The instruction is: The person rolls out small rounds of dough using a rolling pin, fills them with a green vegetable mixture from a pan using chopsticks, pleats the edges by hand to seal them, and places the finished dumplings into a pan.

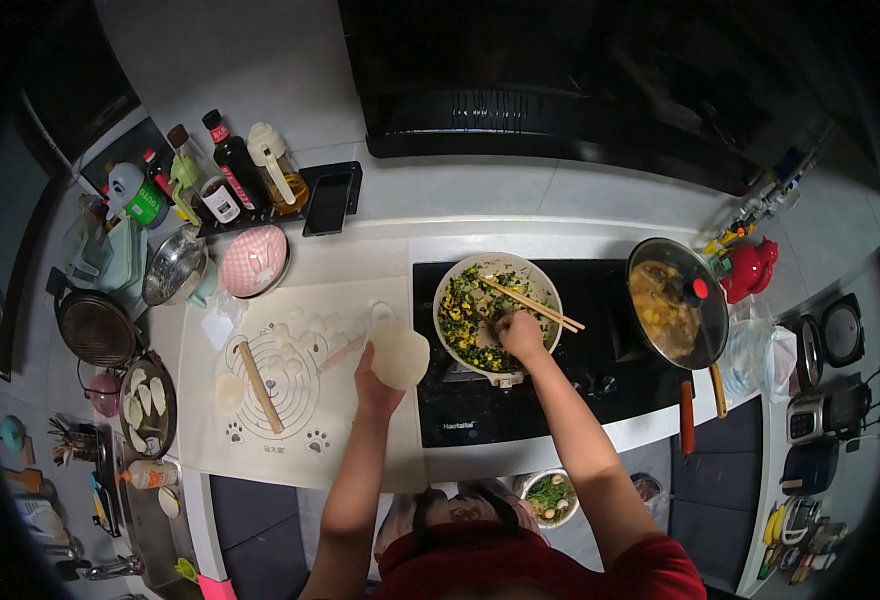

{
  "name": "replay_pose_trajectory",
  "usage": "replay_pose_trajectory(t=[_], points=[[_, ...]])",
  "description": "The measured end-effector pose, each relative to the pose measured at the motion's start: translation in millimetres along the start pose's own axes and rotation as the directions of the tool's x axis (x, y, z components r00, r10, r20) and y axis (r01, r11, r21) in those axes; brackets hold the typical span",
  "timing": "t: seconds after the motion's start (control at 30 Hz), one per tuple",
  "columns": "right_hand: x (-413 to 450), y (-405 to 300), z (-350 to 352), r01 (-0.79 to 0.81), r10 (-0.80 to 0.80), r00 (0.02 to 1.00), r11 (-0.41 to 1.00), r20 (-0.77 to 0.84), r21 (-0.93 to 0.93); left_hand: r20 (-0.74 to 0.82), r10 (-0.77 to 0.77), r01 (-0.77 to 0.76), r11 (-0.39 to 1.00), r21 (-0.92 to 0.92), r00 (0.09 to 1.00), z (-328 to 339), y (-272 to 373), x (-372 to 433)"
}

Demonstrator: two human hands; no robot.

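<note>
My left hand (378, 390) holds up a round, flat dough wrapper (399, 355) over the right edge of a printed silicone mat (207, 442). Inside a pale pan (558, 285) of chopped greens and yellow egg bits (459, 315), my right hand (519, 334) reaches down into the filling; its fingertips are hidden, so whether they grip any is unclear. A pair of wooden chopsticks (534, 304) lies across that pan's right side. On the mat rest a wooden rolling pin (260, 386), another flat wrapper (230, 392) and several small dough pieces (290, 352).
A lidded pan of stew (665, 307) stands on the right of the black cooktop (485, 427), handles jutting frontward. Bottles (237, 161) and a phone (329, 204) occupy the back shelf. Left are a pink checked bowl (254, 261), a metal bowl (175, 266) and a pan of filled dumplings (147, 409).
</note>
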State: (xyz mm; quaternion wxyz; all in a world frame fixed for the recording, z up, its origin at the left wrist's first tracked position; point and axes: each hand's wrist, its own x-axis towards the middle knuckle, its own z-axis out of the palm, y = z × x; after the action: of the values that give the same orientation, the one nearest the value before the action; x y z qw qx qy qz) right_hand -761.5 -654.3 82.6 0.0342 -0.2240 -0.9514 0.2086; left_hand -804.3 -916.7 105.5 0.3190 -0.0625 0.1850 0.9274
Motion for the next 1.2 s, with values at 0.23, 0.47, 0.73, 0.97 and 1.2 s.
replay_pose_trajectory(t=[0.23, 0.47, 0.73, 0.97, 1.2], points=[[-9, 3, -16, -0.447, 0.199, 0.861, 0.736, 0.468, 0.508, -0.02, 0.007, -0.005, 0.997, 0.081, 1.0, 10, -15, 18], [-28, 20, -35, -0.518, 0.226, 0.848, 0.55, 0.48, 0.655, -0.105, 0.014, -0.004, 0.996, 0.09, 0.994, 16, -48, 49], [-64, 25, -47, -0.036, 0.108, 0.992, 0.708, -0.059, 0.706, -0.195, -0.183, 0.183, 0.983, -0.015, 0.964, 59, -105, 89], [-81, 8, -60, 0.313, -0.213, 0.865, 0.937, -0.454, 0.157, -0.079, -0.204, 0.194, 0.974, -0.12, 0.976, 45, -108, 101], [-57, 19, -65, 0.052, 0.012, 0.953, 0.978, -0.304, 0.202, 0.024, -0.121, 0.122, 0.992, -0.043, 0.992, 26, -65, 77]])
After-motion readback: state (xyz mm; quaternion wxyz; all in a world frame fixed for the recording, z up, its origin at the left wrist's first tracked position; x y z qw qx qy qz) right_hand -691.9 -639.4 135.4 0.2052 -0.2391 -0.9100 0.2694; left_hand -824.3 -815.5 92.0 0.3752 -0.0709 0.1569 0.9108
